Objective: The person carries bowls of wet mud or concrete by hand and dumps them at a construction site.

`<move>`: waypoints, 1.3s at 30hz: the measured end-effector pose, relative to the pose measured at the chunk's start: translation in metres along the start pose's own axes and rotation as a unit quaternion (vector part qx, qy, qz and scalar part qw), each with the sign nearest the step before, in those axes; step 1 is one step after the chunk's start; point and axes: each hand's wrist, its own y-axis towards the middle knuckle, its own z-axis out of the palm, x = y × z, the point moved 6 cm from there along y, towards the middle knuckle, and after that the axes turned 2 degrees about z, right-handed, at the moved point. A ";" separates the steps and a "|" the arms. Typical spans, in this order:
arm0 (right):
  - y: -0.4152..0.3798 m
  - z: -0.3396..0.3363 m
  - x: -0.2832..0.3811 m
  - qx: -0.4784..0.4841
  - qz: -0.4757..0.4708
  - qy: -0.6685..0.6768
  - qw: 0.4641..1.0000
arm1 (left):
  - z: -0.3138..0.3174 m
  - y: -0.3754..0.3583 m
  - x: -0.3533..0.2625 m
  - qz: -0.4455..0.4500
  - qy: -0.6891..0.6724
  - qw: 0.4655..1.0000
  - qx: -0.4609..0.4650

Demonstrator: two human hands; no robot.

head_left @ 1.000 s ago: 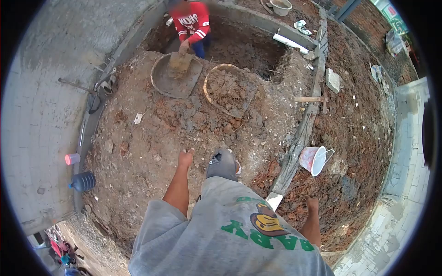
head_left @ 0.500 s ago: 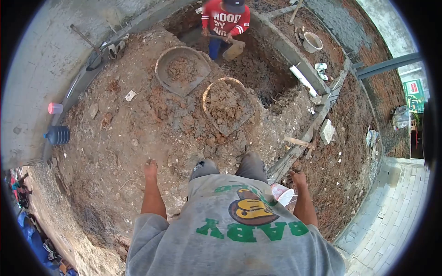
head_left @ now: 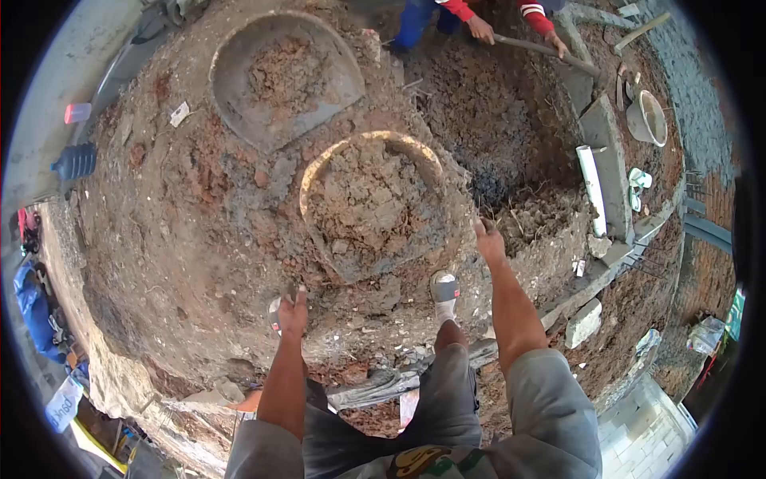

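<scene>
A scoop-shaped soil pan (head_left: 437, 160) heaped with clumpy brown soil (head_left: 363, 195) lies on the ground in front of me. My left hand (head_left: 294, 313) hangs near its lower left side, above my left shoe, fingers apart with nothing in them. Beyond the pan's right side is my right hand (head_left: 489, 239), reaching forward with fingers stretched out and no object visible in it. Neither hand visibly touches the pan. Farther off to the left, a second scoop-shaped pan (head_left: 231, 108) holds a smaller pile of soil (head_left: 287, 72).
A co-worker in red sleeves (head_left: 459, 9) grips a long wooden handle (head_left: 531, 46) over a dug pit (head_left: 495, 112). A white pipe (head_left: 591, 188), a concrete beam (head_left: 606, 152) and a bucket (head_left: 648, 120) stand right. A blue water jug (head_left: 74, 161) lies left.
I have moved forward and bend over the nearer pan, which appears larger now. Both hands reach farther forward. The co-worker's handle has swung toward the right.
</scene>
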 end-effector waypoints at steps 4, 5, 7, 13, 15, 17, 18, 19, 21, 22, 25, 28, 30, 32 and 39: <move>0.101 0.101 0.025 0.005 0.130 -0.046 0.990 | 0.108 0.115 0.016 0.069 -0.129 0.981 -0.127; 0.115 0.127 0.012 -0.018 0.166 -0.093 0.982 | 0.116 0.139 0.011 0.097 -0.052 0.984 -0.140; 0.134 0.148 -0.015 -0.023 0.132 -0.014 0.991 | 0.125 0.165 0.012 0.024 -0.004 0.984 -0.177; 0.157 0.136 -0.039 0.045 0.187 0.032 0.981 | 0.111 0.163 -0.010 0.035 -0.172 0.978 -0.109; 0.154 0.144 -0.046 0.091 0.230 0.070 0.966 | 0.113 0.168 -0.008 -0.038 -0.202 0.979 -0.014; 0.143 0.150 -0.033 0.152 0.225 0.169 0.948 | 0.111 0.156 -0.029 -0.087 -0.208 0.974 0.014; 0.137 0.150 -0.033 0.078 0.237 0.158 0.955 | 0.112 0.156 -0.029 -0.080 -0.191 0.978 0.023; 0.137 0.151 -0.033 0.076 0.237 0.158 0.956 | 0.112 0.157 -0.028 -0.073 -0.174 0.981 0.032; 0.140 0.151 -0.030 0.121 0.236 0.100 0.959 | 0.119 0.179 0.004 -0.042 -0.133 0.990 -0.028; 0.136 0.150 -0.024 0.118 0.231 0.098 0.961 | 0.119 0.176 0.001 -0.032 -0.120 0.992 -0.035; 0.115 0.141 0.008 0.107 0.173 0.048 0.978 | 0.117 0.167 -0.013 -0.059 -0.149 0.987 0.025; 0.070 0.129 0.054 0.099 0.202 0.030 0.974 | 0.132 0.178 -0.001 -0.048 -0.074 0.996 -0.010; 0.042 0.115 0.079 0.033 0.184 0.016 0.982 | 0.116 0.133 -0.021 -0.085 -0.090 0.992 0.014; 0.009 0.109 0.095 0.048 0.187 0.020 0.981 | 0.135 0.126 0.028 -0.097 -0.171 0.981 -0.005; -0.106 0.130 0.066 0.227 0.301 -0.010 0.926 | 0.071 -0.054 0.124 -0.258 -0.166 0.952 -0.005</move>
